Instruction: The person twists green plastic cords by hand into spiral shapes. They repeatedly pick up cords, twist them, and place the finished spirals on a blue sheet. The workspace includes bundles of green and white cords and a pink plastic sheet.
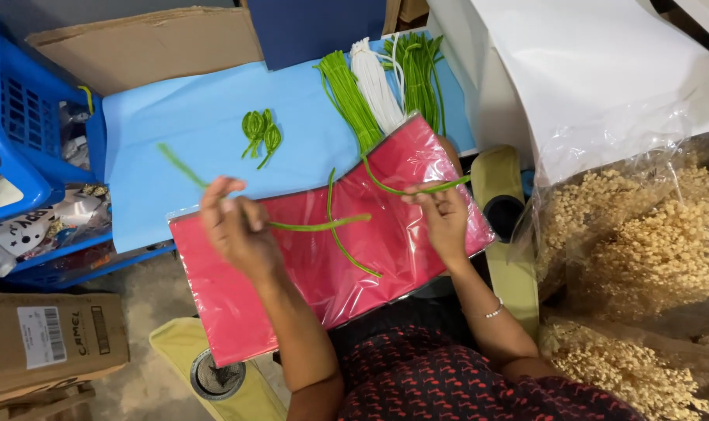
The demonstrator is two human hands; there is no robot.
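Nearest the lens, at 6 o'clock, sits my lap in dark red-patterned cloth [448, 382], bearing a red sheet pack in clear wrap [292, 288]. At 9 o'clock on the pack, my left hand [233, 226] has its fingers closed on a green pipe cleaner [323, 225], whose far end juts out toward 10 o'clock over the light blue surface [183, 117]. At 3 o'clock on the pack, my right hand [442, 218] pinches a second green stem [417, 189] between thumb and fingertips. One more curved green stem [346, 248] lies loose on the pack between both hands. At 12 o'clock, bundles of green stems [346, 97] and white stems [376, 82] rest side by side; small green loops [259, 131] lie at 11 o'clock. Bagged pale dried flowers [643, 242] fill 3 o'clock.
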